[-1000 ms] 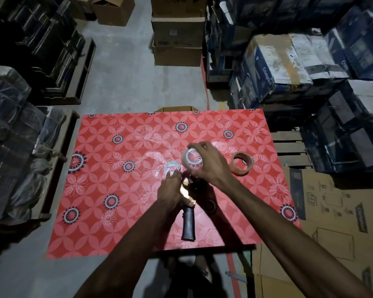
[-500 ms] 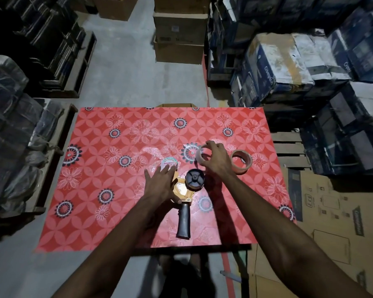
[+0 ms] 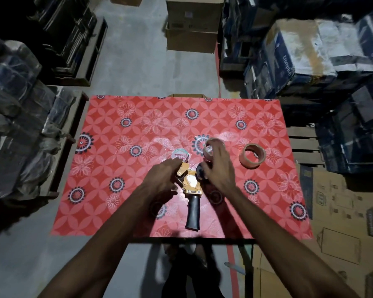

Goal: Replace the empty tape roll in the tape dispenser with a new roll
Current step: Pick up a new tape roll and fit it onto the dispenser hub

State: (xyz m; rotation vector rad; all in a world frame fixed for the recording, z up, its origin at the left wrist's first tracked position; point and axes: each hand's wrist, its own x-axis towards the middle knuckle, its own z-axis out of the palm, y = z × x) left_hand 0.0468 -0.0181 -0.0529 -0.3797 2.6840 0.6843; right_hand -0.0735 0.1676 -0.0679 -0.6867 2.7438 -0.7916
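The tape dispenser (image 3: 191,183), orange with a black handle, lies flat on the red flowered table (image 3: 121,190), handle toward me. My left hand (image 3: 162,175) holds its front end, fingers spread over the orange frame. My right hand (image 3: 218,168) grips a clear tape roll (image 3: 209,147) just beyond the dispenser's black hub (image 3: 200,172), which the hand partly covers. A brown tape ring (image 3: 252,156) lies on the table to the right, apart from both hands.
A round white label disc (image 3: 179,155) lies just beyond the dispenser's front. Cardboard boxes (image 3: 192,29) stand past the table. Stacked blue cartons (image 3: 310,57) fill the right side, wrapped bundles (image 3: 15,104) the left. A flat carton (image 3: 340,222) sits at the table's right edge.
My right hand carried the clear roll from over the dispenser to just beyond the hub and now hovers over the hub. My left hand stayed on the dispenser's front.
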